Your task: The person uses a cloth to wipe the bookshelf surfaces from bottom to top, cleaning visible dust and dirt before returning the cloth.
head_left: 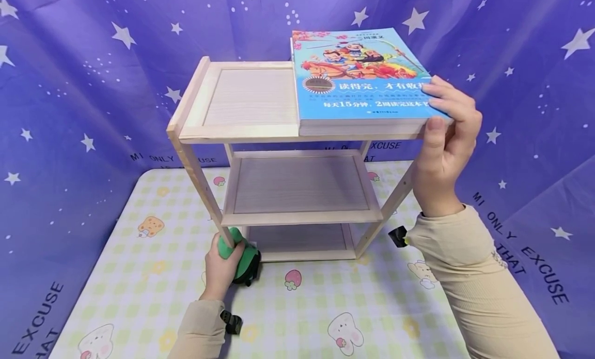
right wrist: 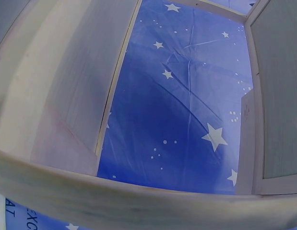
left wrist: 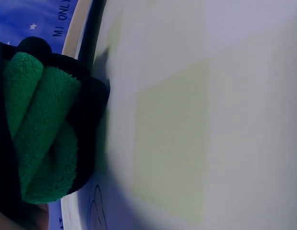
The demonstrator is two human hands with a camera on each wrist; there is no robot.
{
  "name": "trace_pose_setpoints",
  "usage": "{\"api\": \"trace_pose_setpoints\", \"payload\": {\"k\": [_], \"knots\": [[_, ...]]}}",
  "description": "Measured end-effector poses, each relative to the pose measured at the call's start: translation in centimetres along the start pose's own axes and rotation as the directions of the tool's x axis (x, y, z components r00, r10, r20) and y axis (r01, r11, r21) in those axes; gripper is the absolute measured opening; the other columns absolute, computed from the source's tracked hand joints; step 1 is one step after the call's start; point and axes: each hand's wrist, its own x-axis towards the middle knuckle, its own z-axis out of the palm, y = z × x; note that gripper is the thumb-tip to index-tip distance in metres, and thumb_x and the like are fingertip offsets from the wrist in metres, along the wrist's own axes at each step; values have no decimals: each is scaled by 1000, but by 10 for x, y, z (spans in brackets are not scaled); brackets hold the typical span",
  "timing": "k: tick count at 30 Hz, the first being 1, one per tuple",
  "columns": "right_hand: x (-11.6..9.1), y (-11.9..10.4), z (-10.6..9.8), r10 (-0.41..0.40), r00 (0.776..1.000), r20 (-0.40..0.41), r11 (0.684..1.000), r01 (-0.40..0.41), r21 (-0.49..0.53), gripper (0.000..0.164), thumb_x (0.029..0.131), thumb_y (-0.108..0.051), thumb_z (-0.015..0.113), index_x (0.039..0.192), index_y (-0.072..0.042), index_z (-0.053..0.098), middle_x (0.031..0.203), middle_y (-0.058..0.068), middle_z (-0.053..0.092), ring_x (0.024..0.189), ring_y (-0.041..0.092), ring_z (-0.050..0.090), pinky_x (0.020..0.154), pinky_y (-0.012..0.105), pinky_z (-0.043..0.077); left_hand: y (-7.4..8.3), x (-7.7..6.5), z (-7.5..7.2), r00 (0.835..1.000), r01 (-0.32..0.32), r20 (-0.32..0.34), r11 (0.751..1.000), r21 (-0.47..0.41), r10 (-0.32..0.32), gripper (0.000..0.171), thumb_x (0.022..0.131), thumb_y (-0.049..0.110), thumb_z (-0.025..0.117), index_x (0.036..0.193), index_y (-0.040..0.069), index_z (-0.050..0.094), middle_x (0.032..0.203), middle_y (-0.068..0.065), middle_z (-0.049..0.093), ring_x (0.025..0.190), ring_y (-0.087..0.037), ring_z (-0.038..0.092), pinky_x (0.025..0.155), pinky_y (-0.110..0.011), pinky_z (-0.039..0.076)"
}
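Observation:
A light wooden three-tier shelf [head_left: 297, 217] stands upright on the table. Low at its left front leg, my left hand [head_left: 222, 268] grips a green cloth [head_left: 246, 263] with black parts, which wraps about that leg. The left wrist view shows the cloth [left wrist: 47, 115] folded and fuzzy, close to the tabletop. On the right half of the top tier lies a thick blue picture-cover book [head_left: 362, 98], possibly more than one stacked. My right hand [head_left: 448, 137] holds its right front corner, thumb at the front and fingers over the side. The right wrist view shows shelf boards [right wrist: 86, 72] but no hand.
A checked tablecloth [head_left: 288, 317] with cartoon prints covers the table. Purple-blue star-printed curtain [head_left: 93, 90] hangs behind and at both sides. The middle tier [head_left: 302, 186] and bottom tier [head_left: 297, 239] sit beneath the top tier.

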Motion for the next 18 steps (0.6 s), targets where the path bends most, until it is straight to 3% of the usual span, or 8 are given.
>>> {"api": "trace_pose_setpoints", "payload": {"k": [10, 18], "knots": [[0, 0, -1, -1, 1000, 3, 1000, 1, 0, 48, 91, -36, 67, 90, 9, 49, 108, 10, 64, 121, 34, 55, 116, 47, 33, 4, -4, -4, 995, 71, 70, 997, -10, -70, 54, 90, 27, 67, 139, 14, 48, 123, -19, 65, 106, -34, 63, 87, -47, 50], [0, 3, -5, -6, 1000, 31, 998, 7, -55, 54, 92, -42, 64, 92, 9, 49, 110, 10, 65, 122, 32, 55, 115, 45, 34, 10, -16, -16, 985, 123, 116, 992, 35, -126, 69, 84, 21, 69, 145, 12, 37, 128, -22, 60, 109, -34, 60, 87, -45, 48]]}}
